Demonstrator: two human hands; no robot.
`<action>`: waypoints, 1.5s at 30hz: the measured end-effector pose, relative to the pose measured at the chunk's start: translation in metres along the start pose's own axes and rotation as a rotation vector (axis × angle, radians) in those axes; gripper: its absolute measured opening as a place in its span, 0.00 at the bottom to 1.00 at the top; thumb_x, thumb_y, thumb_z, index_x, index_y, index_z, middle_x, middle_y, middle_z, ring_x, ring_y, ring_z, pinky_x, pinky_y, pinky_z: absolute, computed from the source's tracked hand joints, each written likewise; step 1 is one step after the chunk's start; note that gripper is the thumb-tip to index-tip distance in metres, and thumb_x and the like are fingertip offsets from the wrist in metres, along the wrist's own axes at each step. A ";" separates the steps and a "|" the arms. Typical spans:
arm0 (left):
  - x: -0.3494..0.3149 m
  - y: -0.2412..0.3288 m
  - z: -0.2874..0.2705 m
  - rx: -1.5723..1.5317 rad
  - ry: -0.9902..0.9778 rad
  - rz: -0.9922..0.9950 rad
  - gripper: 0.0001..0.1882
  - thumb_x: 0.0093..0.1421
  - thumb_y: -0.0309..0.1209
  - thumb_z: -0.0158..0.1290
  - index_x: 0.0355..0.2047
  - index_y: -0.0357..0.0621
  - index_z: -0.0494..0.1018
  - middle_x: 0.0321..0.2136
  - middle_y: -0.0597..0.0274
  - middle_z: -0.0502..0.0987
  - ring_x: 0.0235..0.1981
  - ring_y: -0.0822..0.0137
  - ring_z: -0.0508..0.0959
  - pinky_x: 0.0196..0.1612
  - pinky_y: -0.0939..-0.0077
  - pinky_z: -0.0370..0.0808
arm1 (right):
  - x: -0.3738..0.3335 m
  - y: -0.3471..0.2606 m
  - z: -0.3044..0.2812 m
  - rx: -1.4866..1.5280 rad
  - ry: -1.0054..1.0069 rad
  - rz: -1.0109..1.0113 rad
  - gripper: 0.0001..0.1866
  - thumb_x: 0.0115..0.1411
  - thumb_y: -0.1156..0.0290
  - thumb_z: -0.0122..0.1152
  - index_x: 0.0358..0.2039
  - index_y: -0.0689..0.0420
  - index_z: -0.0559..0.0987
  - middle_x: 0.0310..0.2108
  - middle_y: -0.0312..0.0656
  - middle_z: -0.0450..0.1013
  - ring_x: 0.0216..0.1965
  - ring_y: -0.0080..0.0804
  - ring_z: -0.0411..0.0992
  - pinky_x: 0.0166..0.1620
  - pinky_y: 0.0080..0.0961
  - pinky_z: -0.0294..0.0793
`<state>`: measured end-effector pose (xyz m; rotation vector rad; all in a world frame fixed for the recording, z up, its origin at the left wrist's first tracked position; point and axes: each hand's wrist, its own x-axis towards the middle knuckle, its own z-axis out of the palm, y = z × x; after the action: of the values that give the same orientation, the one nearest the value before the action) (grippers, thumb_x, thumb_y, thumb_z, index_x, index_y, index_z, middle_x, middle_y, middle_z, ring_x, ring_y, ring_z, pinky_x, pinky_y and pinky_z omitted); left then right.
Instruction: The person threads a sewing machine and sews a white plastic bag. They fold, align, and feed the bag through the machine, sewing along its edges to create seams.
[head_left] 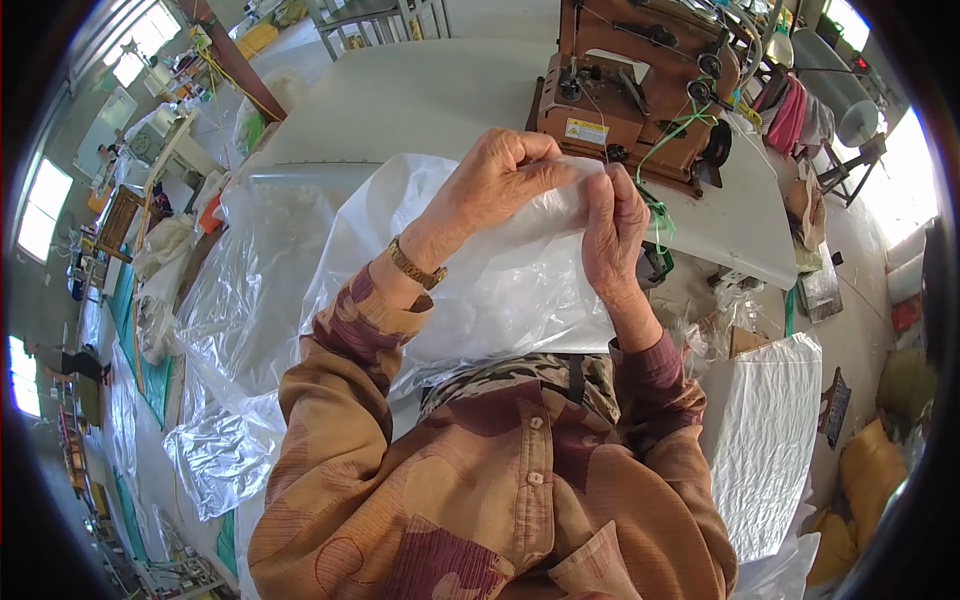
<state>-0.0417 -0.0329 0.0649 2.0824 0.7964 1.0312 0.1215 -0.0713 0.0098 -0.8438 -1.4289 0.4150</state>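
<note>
A large translucent white plastic sheet (480,275) hangs from my hands and spreads over my lap and off to the left. My left hand (510,175) pinches its upper edge between thumb and fingers. Close by on the right, my right hand (613,225) is closed on the same edge, thumb up. A short stretch of plastic is held between the two hands. Just beyond my fingers stands a brown sewing machine (620,100) on a pale table (420,100), threads running over its front. Whether the plastic touches the machine, I cannot tell.
Right of me stands a stack of white plastic sheets (765,440). More clear plastic (250,300) drapes down at the left. A green cord (670,140) hangs by the machine. A grey chair (375,15) is beyond the table, and yellow sacks (870,480) lie at the far right.
</note>
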 end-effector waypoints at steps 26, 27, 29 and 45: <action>0.026 -0.042 0.002 0.054 -0.002 -0.081 0.17 0.63 0.38 0.55 0.25 0.34 0.74 0.14 0.73 0.67 0.19 0.78 0.57 0.22 0.73 0.60 | -0.017 -0.002 -0.007 -0.754 -0.318 -0.217 0.19 0.59 0.74 0.57 0.51 0.61 0.72 0.23 0.40 0.72 0.23 0.37 0.73 0.29 0.34 0.72; 0.032 -0.047 0.002 0.137 0.049 -0.030 0.17 0.63 0.38 0.55 0.26 0.34 0.74 0.14 0.71 0.66 0.19 0.77 0.57 0.22 0.72 0.60 | -0.018 0.001 -0.009 -0.725 -0.365 -0.141 0.17 0.60 0.73 0.56 0.49 0.61 0.73 0.23 0.41 0.73 0.24 0.38 0.74 0.30 0.34 0.72; 0.046 -0.061 0.003 0.303 0.153 0.075 0.17 0.63 0.37 0.55 0.27 0.33 0.73 0.14 0.66 0.63 0.19 0.75 0.57 0.23 0.72 0.60 | -0.012 0.013 -0.014 -0.574 -0.482 -0.034 0.13 0.60 0.73 0.55 0.45 0.61 0.74 0.24 0.42 0.75 0.25 0.41 0.76 0.31 0.35 0.73; 0.135 -0.147 0.003 0.037 0.003 -0.091 0.14 0.64 0.34 0.54 0.31 0.31 0.76 0.24 0.74 0.72 0.29 0.81 0.67 0.35 0.81 0.70 | 0.086 0.147 -0.004 -0.916 -0.124 -0.577 0.19 0.52 0.71 0.57 0.46 0.55 0.72 0.47 0.38 0.68 0.53 0.37 0.67 0.59 0.50 0.59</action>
<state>-0.0040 0.1538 0.0064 2.0556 0.9096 0.9774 0.1708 0.0849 -0.0366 -1.0579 -1.9120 -0.6943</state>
